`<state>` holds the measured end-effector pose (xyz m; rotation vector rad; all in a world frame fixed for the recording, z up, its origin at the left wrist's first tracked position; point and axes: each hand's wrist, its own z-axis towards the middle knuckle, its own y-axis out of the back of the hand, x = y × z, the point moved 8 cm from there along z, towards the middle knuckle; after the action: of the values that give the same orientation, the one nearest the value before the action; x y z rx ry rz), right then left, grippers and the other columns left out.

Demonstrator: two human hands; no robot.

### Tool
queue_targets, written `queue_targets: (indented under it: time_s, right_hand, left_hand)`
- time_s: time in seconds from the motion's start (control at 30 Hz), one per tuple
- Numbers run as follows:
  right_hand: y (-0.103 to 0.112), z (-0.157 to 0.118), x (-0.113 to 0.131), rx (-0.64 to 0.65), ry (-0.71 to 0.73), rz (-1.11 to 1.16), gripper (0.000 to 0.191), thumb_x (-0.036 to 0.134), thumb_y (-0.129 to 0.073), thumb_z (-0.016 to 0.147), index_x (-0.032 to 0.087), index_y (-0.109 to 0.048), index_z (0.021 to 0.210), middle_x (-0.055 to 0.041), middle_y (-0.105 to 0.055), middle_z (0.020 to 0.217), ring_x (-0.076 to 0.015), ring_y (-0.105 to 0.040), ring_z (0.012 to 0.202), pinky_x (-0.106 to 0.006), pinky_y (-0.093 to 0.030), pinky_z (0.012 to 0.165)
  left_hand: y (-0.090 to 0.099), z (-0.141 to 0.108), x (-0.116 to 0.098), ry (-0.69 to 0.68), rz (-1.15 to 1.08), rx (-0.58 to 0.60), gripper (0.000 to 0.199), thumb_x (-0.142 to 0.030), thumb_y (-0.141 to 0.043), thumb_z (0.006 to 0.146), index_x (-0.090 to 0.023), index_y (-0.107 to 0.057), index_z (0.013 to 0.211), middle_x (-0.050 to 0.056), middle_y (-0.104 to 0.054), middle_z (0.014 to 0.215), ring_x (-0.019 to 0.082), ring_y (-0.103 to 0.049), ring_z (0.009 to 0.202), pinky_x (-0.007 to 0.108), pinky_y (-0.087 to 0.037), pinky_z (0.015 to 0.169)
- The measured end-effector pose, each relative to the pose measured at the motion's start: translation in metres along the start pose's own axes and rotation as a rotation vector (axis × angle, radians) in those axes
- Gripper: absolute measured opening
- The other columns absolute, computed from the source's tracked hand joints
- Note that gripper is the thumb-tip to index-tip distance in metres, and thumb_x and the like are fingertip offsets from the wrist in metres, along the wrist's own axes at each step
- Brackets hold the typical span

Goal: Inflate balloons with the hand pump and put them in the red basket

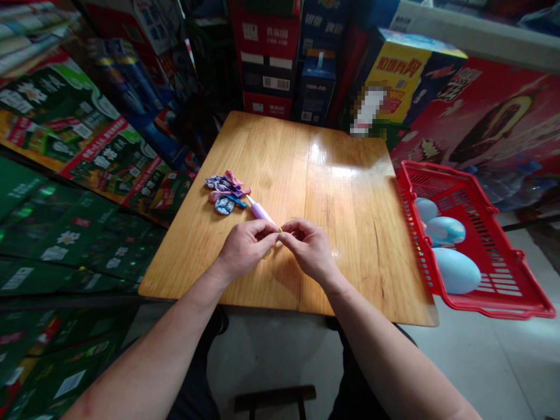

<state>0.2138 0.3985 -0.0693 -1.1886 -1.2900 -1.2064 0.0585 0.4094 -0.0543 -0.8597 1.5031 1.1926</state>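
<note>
My left hand [248,245] and my right hand [310,246] meet above the front middle of the wooden table [341,233]. Both are closed, thumb against fingers, pinching a thin yellow strip [280,231] between them; most of it is hidden by the fingers, so its kind is unclear. Just beyond my fingers lies a purple balloon pump [261,213] with a white nozzle pointing away to the left. Beside that nozzle rests a small pile of uninflated balloons [224,185], patterned purple, pink and blue.
A red plastic basket [487,207] stands against the table's right edge, holding light-blue inflated balloons [457,271]. Stacked cartons [266,76] line the back, and green boxes [79,233] crowd the left. A dark stool [275,398] is below the front edge.
</note>
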Motion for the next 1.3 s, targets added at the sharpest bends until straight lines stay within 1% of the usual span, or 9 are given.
queue_targets:
  time_s: [0.17, 0.3, 0.6, 0.7, 0.8, 0.87, 0.97, 1.1, 1.3]
  right_hand:
    - [0.003, 0.002, 0.000, -0.016, -0.028, -0.031, 0.014, 0.033, -0.074, 0.088, 0.022, -0.074, 0.080, -0.0014, -0.067, 0.072, -0.0163, -0.057, 0.067, -0.031, -0.042, 0.063]
    - [0.000, 0.003, -0.005, 0.039, -0.132, 0.053, 0.016, 0.032, -0.075, 0.083, 0.021, -0.069, 0.074, 0.0015, -0.060, 0.064, -0.0132, -0.050, 0.060, -0.028, -0.035, 0.056]
    - [-0.005, 0.004, -0.017, 0.082, -0.230, 0.292, 0.019, 0.032, -0.072, 0.082, 0.020, -0.067, 0.068, -0.0003, -0.062, 0.065, -0.0119, -0.049, 0.058, -0.027, -0.036, 0.055]
    - [-0.002, 0.004, -0.017, 0.052, -0.245, 0.304, 0.013, 0.032, -0.075, 0.080, 0.020, -0.072, 0.075, -0.0008, -0.067, 0.072, -0.0112, -0.052, 0.058, -0.026, -0.037, 0.055]
    - [-0.007, 0.004, -0.013, 0.125, -0.245, 0.269, 0.016, 0.035, -0.078, 0.080, 0.022, -0.077, 0.089, 0.0001, -0.068, 0.073, -0.0122, -0.056, 0.061, -0.026, -0.040, 0.057]
    - [-0.011, 0.003, -0.010, 0.174, -0.215, 0.224, 0.016, 0.037, -0.077, 0.083, 0.021, -0.077, 0.087, 0.0001, -0.067, 0.070, -0.0128, -0.057, 0.062, -0.027, -0.042, 0.059]
    - [-0.011, 0.002, -0.010, 0.178, -0.196, 0.207, 0.019, 0.039, -0.079, 0.082, 0.021, -0.076, 0.085, 0.0006, -0.065, 0.069, -0.0120, -0.054, 0.060, -0.027, -0.042, 0.058]
    - [-0.015, 0.001, -0.016, 0.204, -0.278, 0.330, 0.028, 0.049, -0.073, 0.086, 0.021, -0.077, 0.090, 0.0013, -0.060, 0.065, -0.0121, -0.051, 0.056, -0.027, -0.039, 0.054]
    - [-0.016, -0.001, -0.014, 0.205, -0.267, 0.242, 0.014, 0.031, -0.081, 0.076, 0.020, -0.076, 0.084, 0.0010, -0.065, 0.072, -0.0102, -0.049, 0.059, -0.026, -0.037, 0.056]
  left_hand:
    - [-0.002, -0.002, -0.004, 0.000, 0.037, 0.025, 0.022, -0.038, -0.072, 0.092, -0.017, -0.076, 0.087, 0.004, -0.074, 0.076, 0.016, -0.063, 0.062, 0.024, -0.046, 0.054]
    - [0.005, 0.000, -0.005, -0.016, 0.099, 0.021, 0.021, -0.037, -0.072, 0.092, -0.018, -0.078, 0.087, 0.004, -0.076, 0.078, 0.017, -0.066, 0.067, 0.025, -0.047, 0.058]
    - [0.010, -0.001, -0.003, -0.062, 0.128, 0.042, 0.021, -0.036, -0.069, 0.095, -0.018, -0.078, 0.087, 0.005, -0.075, 0.080, 0.018, -0.066, 0.071, 0.026, -0.047, 0.061]
    - [0.008, -0.001, -0.004, -0.058, 0.097, 0.070, 0.022, -0.037, -0.068, 0.096, -0.018, -0.078, 0.089, 0.005, -0.074, 0.081, 0.017, -0.065, 0.071, 0.026, -0.047, 0.060]
    - [0.005, -0.002, -0.004, -0.042, 0.069, 0.100, 0.023, -0.037, -0.068, 0.096, -0.018, -0.078, 0.088, 0.004, -0.071, 0.076, 0.016, -0.061, 0.066, 0.025, -0.045, 0.057]
    - [0.004, -0.003, -0.005, -0.037, 0.078, 0.097, 0.024, -0.038, -0.069, 0.095, -0.017, -0.077, 0.085, 0.003, -0.069, 0.073, 0.015, -0.059, 0.063, 0.025, -0.043, 0.055]
    - [0.003, -0.003, -0.005, -0.039, 0.076, 0.109, 0.025, -0.039, -0.069, 0.095, -0.017, -0.077, 0.085, 0.003, -0.069, 0.072, 0.015, -0.059, 0.062, 0.025, -0.042, 0.053]
    - [0.006, -0.004, -0.003, -0.045, 0.067, 0.113, 0.024, -0.039, -0.069, 0.095, -0.018, -0.077, 0.086, 0.003, -0.069, 0.074, 0.015, -0.059, 0.064, 0.025, -0.043, 0.056]
    - [0.006, -0.005, -0.001, -0.024, 0.058, 0.125, 0.022, -0.037, -0.070, 0.094, -0.018, -0.075, 0.084, 0.002, -0.066, 0.071, 0.014, -0.057, 0.061, 0.024, -0.041, 0.053]
